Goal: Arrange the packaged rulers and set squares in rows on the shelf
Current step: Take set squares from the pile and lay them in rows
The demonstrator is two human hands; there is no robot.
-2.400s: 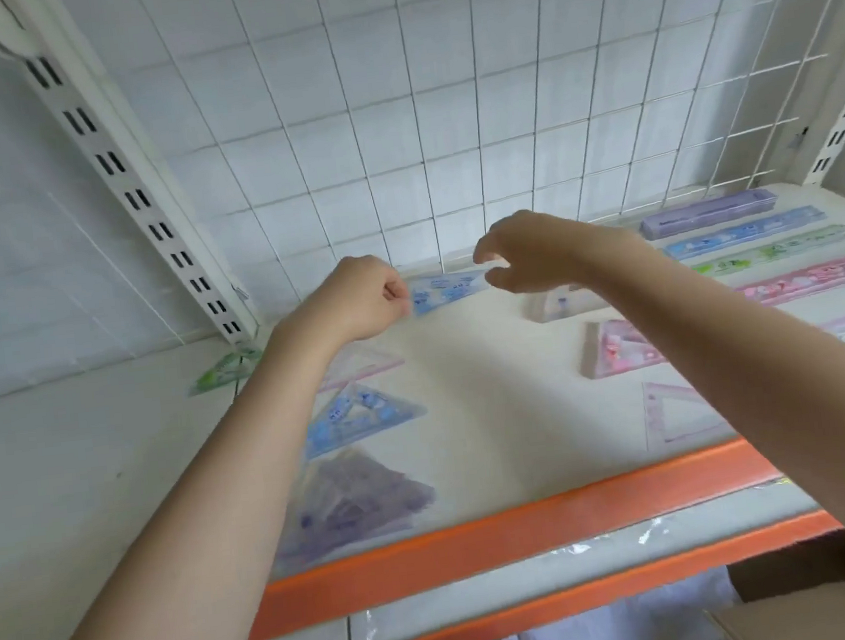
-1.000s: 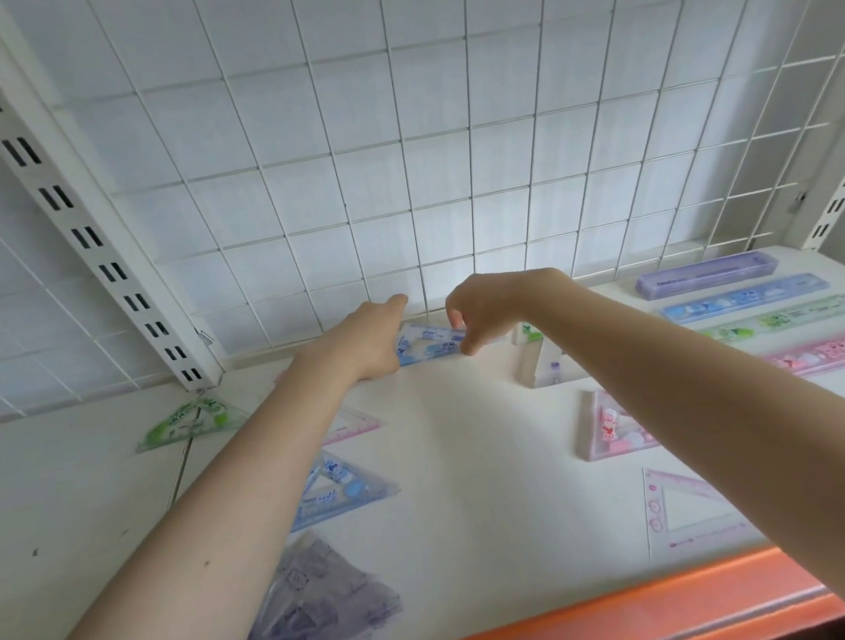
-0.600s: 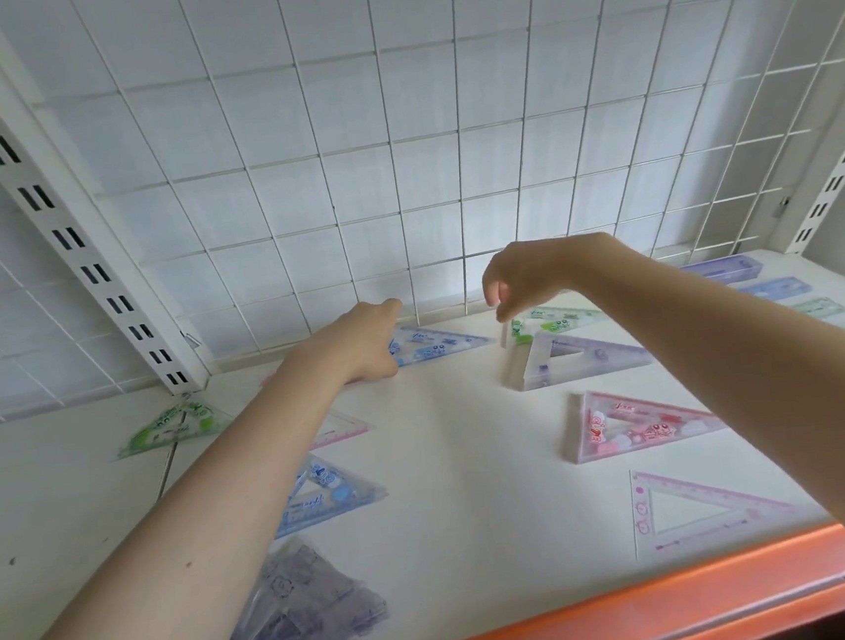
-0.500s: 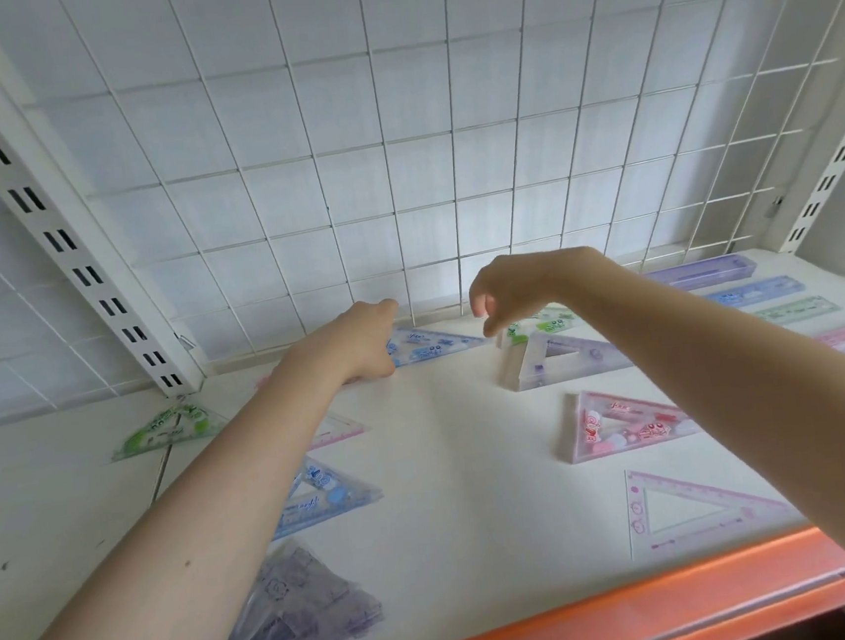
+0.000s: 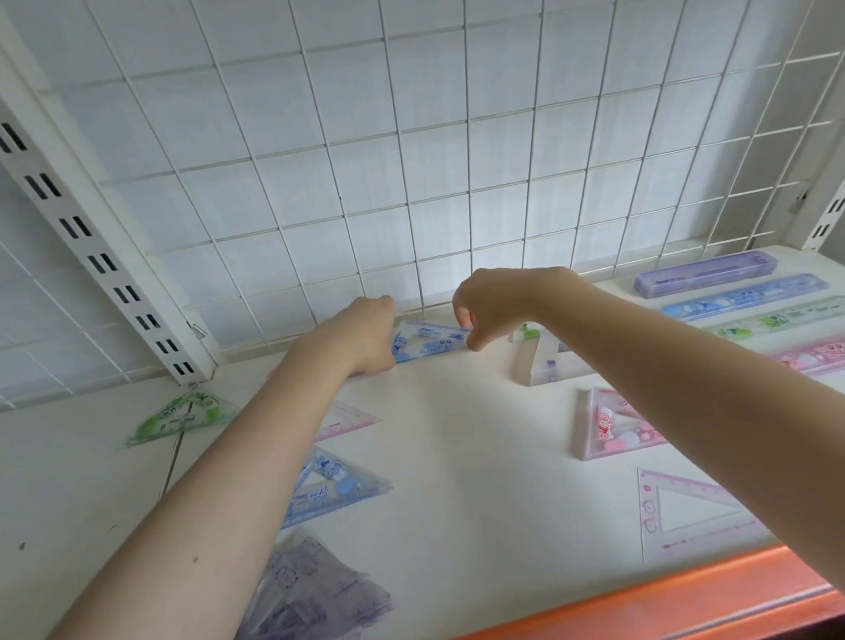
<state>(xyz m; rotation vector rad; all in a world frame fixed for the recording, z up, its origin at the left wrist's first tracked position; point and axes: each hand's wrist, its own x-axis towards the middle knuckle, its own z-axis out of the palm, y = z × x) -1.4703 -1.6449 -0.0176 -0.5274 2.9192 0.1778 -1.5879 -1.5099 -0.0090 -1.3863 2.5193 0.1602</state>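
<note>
Mid-frame, left hand (image 5: pixel 366 336) and right hand (image 5: pixel 491 308) fingers pinch opposite ends of the blue set square (image 5: pixel 427 341) on the shelf (image 5: pixel 474 449)

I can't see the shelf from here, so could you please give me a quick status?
Both hands on blue set square at back of shelf. Nothing in the way.

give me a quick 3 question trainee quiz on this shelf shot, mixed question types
1. True or false: both hands are at the blue set square by the wire grid.
2. Which set square lies left of the shelf seam? A green B pink C purple
3. Fill in: the long item nearest the grid is a purple ruler ____.

Key: 1 true: left hand, right hand. 2 A: green set square. 3 case.
</note>
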